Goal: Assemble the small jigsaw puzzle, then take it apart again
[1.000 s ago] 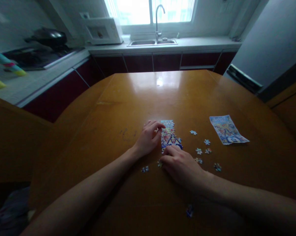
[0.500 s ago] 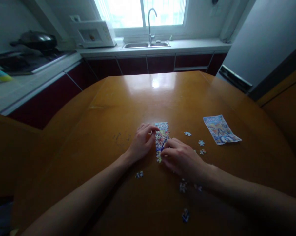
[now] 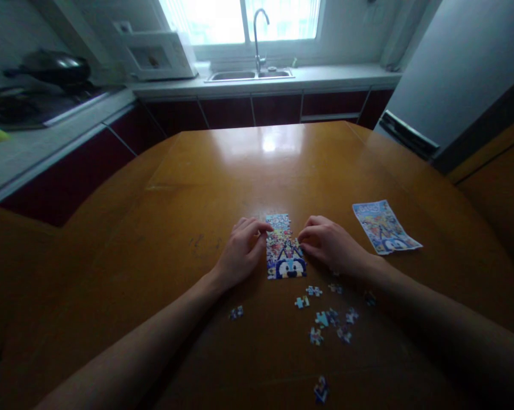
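A partly joined colourful jigsaw strip (image 3: 283, 247) lies in the middle of the round wooden table (image 3: 222, 171). My left hand (image 3: 241, 250) rests against its left edge with fingers curled, fingertips touching the top of the strip. My right hand (image 3: 330, 244) sits at the strip's right edge, fingers bent and pinched together at the edge; whether they hold a piece is hidden. Several loose jigsaw pieces (image 3: 325, 319) lie scattered nearer to me, and one single piece (image 3: 236, 312) lies under my left wrist.
A printed picture sheet (image 3: 385, 226) lies to the right. One more piece (image 3: 320, 390) sits near the table's front edge. Behind the table run a counter with a sink and tap (image 3: 257, 54), a microwave (image 3: 156, 54) and a pan on a hob (image 3: 54, 68).
My right hand has moved from the strip's lower end up to its right edge, uncovering the lower part of the strip and the loose pieces. My left hand has barely moved.
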`<state>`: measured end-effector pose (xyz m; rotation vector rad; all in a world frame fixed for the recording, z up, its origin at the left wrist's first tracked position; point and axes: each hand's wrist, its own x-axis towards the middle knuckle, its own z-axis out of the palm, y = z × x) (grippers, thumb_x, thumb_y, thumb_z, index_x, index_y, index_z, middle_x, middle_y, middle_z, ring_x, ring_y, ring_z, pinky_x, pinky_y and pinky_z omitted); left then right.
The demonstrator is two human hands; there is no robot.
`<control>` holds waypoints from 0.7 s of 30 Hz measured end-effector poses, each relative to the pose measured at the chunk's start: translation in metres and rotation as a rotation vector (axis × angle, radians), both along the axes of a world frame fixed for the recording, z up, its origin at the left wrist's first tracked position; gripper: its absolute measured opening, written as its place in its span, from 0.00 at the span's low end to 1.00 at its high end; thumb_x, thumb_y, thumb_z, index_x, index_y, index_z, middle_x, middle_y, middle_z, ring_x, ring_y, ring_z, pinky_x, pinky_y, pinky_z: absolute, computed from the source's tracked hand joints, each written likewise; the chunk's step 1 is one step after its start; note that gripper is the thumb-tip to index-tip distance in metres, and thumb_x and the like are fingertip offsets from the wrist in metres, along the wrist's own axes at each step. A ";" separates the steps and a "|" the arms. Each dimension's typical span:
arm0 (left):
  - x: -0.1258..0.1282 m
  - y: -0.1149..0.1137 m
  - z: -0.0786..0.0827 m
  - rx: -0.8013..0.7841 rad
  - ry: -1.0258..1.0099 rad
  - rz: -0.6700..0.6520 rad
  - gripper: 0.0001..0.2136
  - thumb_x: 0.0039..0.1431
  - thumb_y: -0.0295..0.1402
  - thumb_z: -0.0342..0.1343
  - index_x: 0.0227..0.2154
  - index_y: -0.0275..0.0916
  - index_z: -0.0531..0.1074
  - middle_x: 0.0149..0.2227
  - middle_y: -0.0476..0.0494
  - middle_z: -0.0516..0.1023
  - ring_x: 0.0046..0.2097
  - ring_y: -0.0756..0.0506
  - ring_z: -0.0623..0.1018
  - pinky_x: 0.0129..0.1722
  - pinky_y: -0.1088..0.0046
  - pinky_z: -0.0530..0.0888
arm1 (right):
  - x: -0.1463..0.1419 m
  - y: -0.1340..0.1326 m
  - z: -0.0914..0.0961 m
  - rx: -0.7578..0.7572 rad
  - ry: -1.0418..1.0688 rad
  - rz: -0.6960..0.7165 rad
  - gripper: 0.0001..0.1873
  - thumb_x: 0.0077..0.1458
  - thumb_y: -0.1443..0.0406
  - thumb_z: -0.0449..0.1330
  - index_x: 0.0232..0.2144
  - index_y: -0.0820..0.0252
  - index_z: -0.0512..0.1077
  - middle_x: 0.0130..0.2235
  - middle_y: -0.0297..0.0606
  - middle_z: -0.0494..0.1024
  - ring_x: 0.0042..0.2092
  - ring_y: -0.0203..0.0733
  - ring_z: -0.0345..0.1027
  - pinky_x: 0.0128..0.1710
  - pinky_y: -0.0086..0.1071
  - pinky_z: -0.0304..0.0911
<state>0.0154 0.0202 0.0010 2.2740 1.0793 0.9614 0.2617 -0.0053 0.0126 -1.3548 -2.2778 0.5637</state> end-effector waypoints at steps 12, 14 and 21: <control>0.001 -0.002 0.002 -0.009 -0.005 -0.001 0.07 0.65 0.26 0.51 0.40 0.39 0.74 0.38 0.44 0.76 0.44 0.43 0.72 0.46 0.62 0.68 | 0.000 0.002 -0.001 -0.012 0.009 -0.012 0.06 0.57 0.71 0.62 0.35 0.59 0.80 0.38 0.42 0.75 0.42 0.43 0.69 0.44 0.36 0.66; 0.002 -0.002 0.002 -0.008 -0.005 -0.003 0.07 0.66 0.26 0.50 0.40 0.39 0.74 0.38 0.44 0.76 0.43 0.43 0.72 0.46 0.62 0.68 | 0.000 0.002 -0.002 -0.012 0.015 -0.012 0.07 0.58 0.70 0.62 0.35 0.58 0.80 0.38 0.42 0.76 0.42 0.43 0.69 0.44 0.36 0.66; 0.000 -0.001 0.002 -0.016 -0.002 -0.004 0.07 0.65 0.25 0.51 0.40 0.39 0.74 0.38 0.44 0.76 0.44 0.44 0.72 0.46 0.62 0.68 | -0.002 0.003 -0.005 -0.012 0.041 -0.056 0.06 0.57 0.70 0.63 0.32 0.58 0.80 0.37 0.41 0.76 0.40 0.42 0.69 0.42 0.35 0.65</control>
